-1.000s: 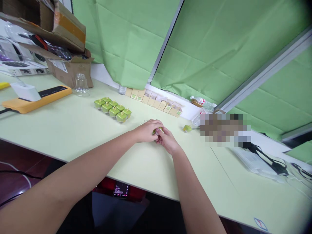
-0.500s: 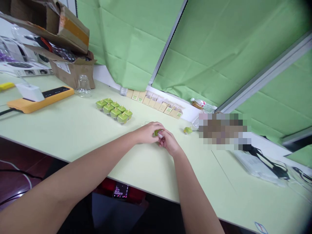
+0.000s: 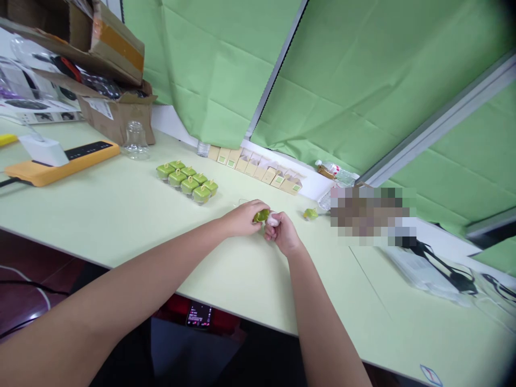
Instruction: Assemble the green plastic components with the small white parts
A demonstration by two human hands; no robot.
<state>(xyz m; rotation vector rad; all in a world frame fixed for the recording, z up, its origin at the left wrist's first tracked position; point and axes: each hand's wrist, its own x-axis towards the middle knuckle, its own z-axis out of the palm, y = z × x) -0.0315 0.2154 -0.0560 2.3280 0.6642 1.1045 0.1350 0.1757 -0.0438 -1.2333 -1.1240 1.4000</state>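
Near the middle of the pale green bench [image 3: 121, 215], the two hands meet around a small green piece [image 3: 261, 216]. The left hand [image 3: 242, 217] comes in from the left with its grip clamped on the piece, fingers arched over the top and thumb beneath. The right hand [image 3: 283, 235] is curled beside it, its grip pinched together on a pale bit [image 3: 273, 219] that touches the right end of the green piece.

Only a sliver of the green piece shows between the fingers. That sliver is wider than tall, so its long axis runs sideways from one hand to the other, just above the bench top. Which end is its top cannot be told, and whether the pale bit is a separate part or belongs to the piece is also unclear.

A second green piece [image 3: 310, 214] lies alone to the right, near the right hand but apart from it. To the left stands a cluster of green pots [image 3: 187, 183] in two rows. Behind, a line of small card boxes [image 3: 258, 169] runs along the wall under a green curtain [image 3: 363, 80]. Farther left are a glass jar [image 3: 134, 141], an orange power strip [image 3: 60, 161] and a cardboard box [image 3: 116, 110], the last cut off by the frame edge. A patch right of the hands is blurred out.
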